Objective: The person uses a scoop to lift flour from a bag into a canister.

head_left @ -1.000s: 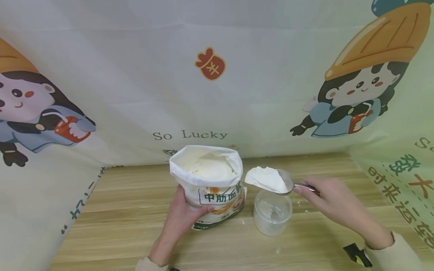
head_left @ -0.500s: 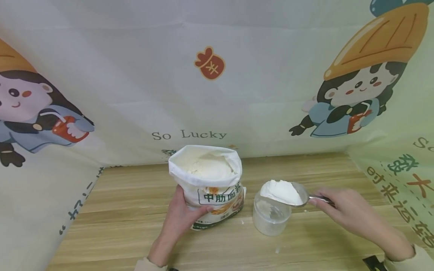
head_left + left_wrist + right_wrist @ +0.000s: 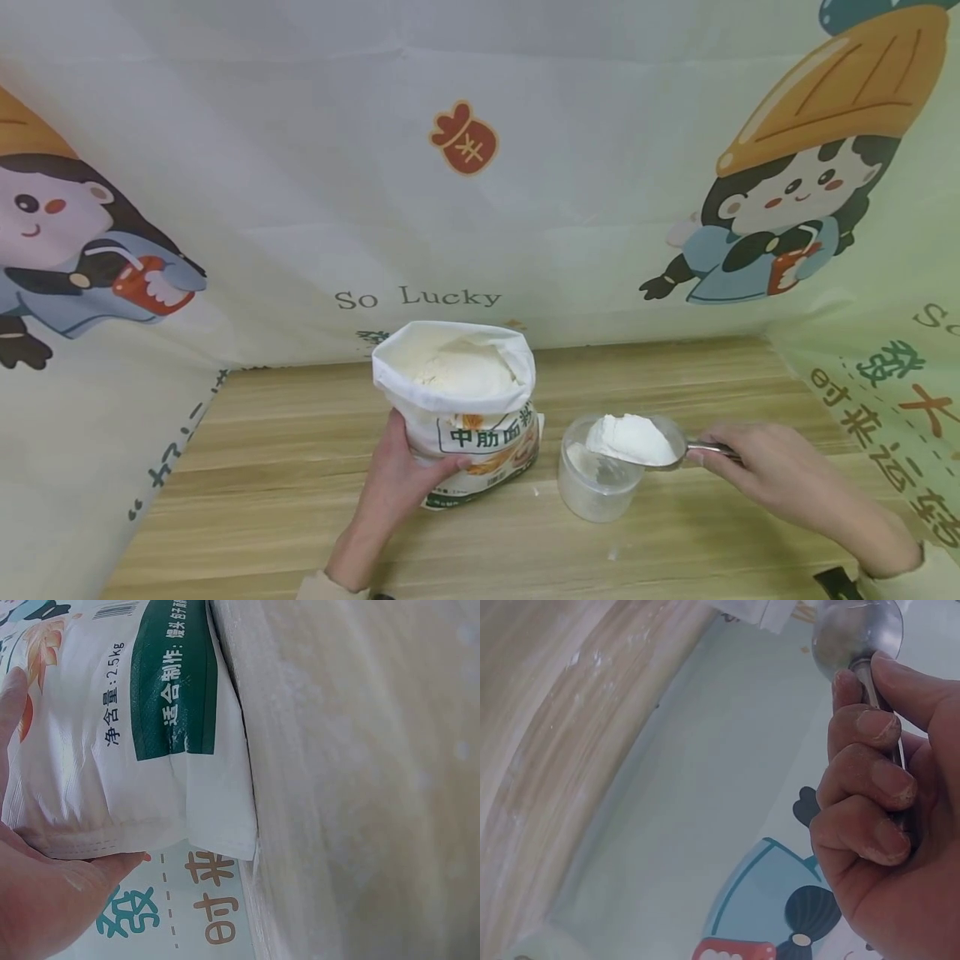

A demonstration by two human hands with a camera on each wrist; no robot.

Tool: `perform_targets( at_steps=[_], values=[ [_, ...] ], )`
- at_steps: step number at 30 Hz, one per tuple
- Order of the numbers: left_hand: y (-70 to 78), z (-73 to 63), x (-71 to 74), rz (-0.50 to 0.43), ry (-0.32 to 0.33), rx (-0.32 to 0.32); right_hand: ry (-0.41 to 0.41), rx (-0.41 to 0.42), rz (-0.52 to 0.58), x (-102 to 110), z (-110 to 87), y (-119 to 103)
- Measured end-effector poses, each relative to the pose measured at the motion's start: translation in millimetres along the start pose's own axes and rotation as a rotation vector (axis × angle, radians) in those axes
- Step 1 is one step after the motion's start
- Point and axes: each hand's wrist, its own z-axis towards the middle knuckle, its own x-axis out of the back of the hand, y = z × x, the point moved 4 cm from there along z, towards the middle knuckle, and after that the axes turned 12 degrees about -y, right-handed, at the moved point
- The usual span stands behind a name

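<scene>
Holding the spoon [image 3: 856, 634]: the right hand [image 3: 757, 462], lower right of the head view, is curling its fingers round the metal handle, thumb pressing near the bowl; stiff and smooth, probably best taken there.
Flour [image 3: 636, 439]: a white heap is filling the bowl, looking soft, loose and easily spilled.
Tub [image 3: 600, 502]: clear, probably light, sitting under the spoon; cannot tell whether they are touching.
Bag [image 3: 480, 437]: standing open at lower centre on the table [image 3: 262, 467], seeming heavy and soft-walled, best steadied low.
Left hand [image 3: 408, 471]: gripping the bag's lower left side, thumb lying spread across the front.
</scene>
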Motion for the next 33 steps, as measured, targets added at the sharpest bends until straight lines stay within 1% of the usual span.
perform_targets(
  at_steps=[3, 7, 12, 14, 21, 27, 33],
  values=[
    [0.0, -0.3, 0.3, -0.002, -0.002, 0.0, -0.036, -0.011, -0.01, 0, 1.6, -1],
    [0.6, -0.1, 0.5, -0.006, -0.005, 0.002, -0.062, -0.011, -0.03, -1, 2.9, -1],
    [0.7, 0.0, 0.6, -0.006, -0.005, 0.003, -0.074, -0.011, -0.059, -1, 5.0, -1],
    [0.7, 0.1, 0.7, -0.004, -0.004, 0.003, -0.072, 0.001, -0.072, -1, 5.8, -2],
    [1.3, -0.3, 0.8, -0.002, -0.007, 0.003, -0.091, 0.004, -0.089, 1, 7.4, -4],
    [1.8, -0.3, 0.9, -0.001, -0.008, 0.003, -0.107, 0.008, -0.132, 8, 10.9, -8],
    [1.9, -0.3, 1.0, -0.004, -0.01, 0.004, -0.107, 0.021, -0.17, 15, 15.5, -16]
  ],
)
